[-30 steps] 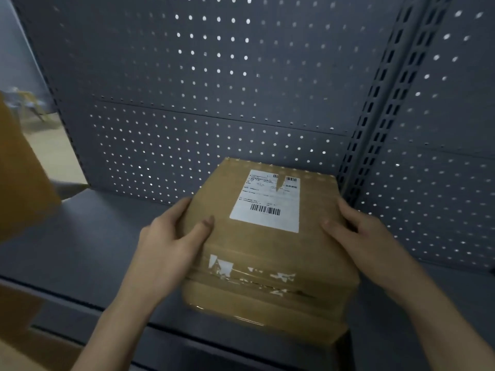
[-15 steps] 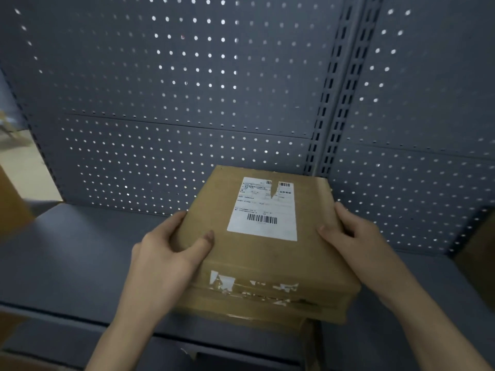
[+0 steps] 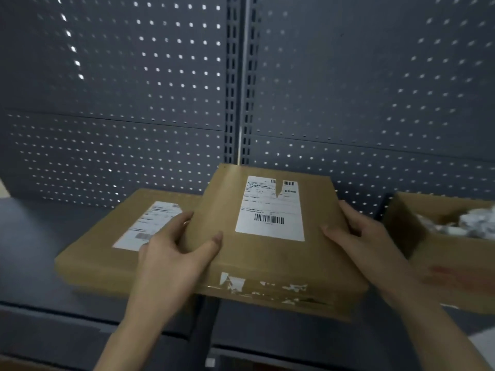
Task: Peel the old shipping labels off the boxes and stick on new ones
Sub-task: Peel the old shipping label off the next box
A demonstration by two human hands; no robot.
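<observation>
Since half a second ago, the box has moved to the right along the shelf. Its left edge now lies over a second box, which carries its own label. The left hand and the right hand grip its two sides, thumbs on top. Its old label is still stuck on, with a notch torn at the upper edge, so the peeling seems hardly begun. At the right, an open carton holds crumpled white scraps, perhaps removed labels.
</observation>
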